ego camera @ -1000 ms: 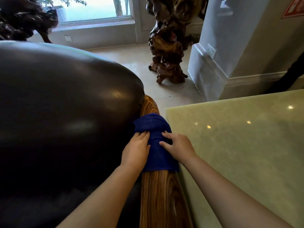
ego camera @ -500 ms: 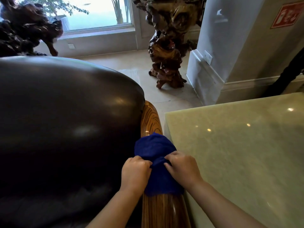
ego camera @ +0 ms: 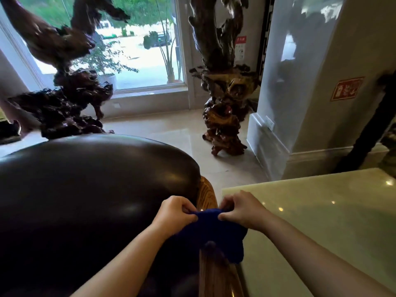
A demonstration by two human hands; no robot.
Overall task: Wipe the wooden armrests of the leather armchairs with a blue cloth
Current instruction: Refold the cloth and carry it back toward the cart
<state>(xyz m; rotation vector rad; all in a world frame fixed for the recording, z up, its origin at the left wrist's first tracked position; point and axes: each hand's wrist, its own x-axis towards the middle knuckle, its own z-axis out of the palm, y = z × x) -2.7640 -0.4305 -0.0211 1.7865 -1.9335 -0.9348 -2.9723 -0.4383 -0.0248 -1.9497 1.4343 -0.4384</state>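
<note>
My hands (ego camera: pixel 211 213) are pinching the blue cloth (ego camera: pixel 214 232) bunched over the armrest (ego camera: pixel 206 197); next I think I need to spread it flat.

Pale, glossy floor tiles (ego camera: pixel 182 133) run across the room, catching light from the window. Standing directly on them, a gnarled reddish root carving (ego camera: pixel 222 116) rises upright near the white pillar's base (ego camera: pixel 267 151). Over on the left, a darker twisted root sculpture (ego camera: pixel 64 108) sits behind the dark leather armchair (ego camera: pixel 85 189). To the right, a pale green stone tabletop (ego camera: pixel 321 211) gleams with small ceiling-light reflections, just beside the chair's wooden armrest (ego camera: pixel 206 196).
</note>
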